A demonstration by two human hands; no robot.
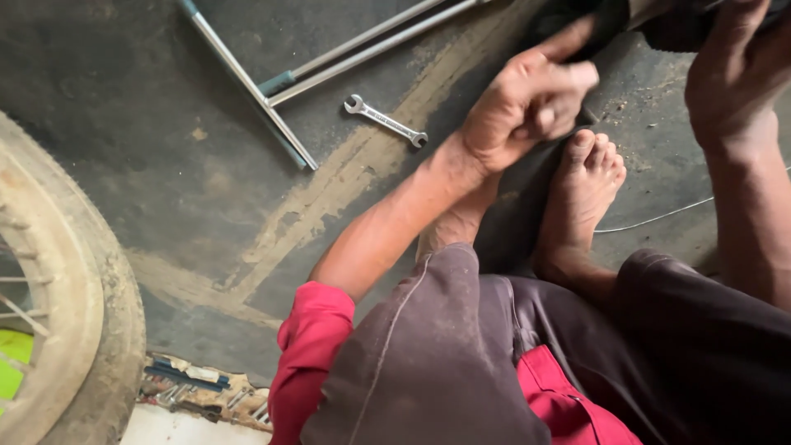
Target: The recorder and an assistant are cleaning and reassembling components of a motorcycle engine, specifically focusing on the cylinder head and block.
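left hand point(527, 103): curled into a loose fist, fingers point(568, 78) bunched tight; can't tell what's inside, if anything
right hand point(729, 70): fingers draped over a dark rubbery thing point(684, 29) at the top edge, grip partly cut off
wrench point(386, 121): open-ended, silver, flat on the concrete floor point(148, 148) just left of the left hand
metal frame point(280, 78): thin tubes near the floor's far edge
wheel point(74, 297): dusty spoked tyre, left edge
tool tray point(198, 383): tattered, bottom left, small bits inside
bare foot point(585, 185): below the left hand

1 head-worn camera looks steeply down, close over the person's knees and bare foot point(581, 194), toward the grimy floor point(181, 140).
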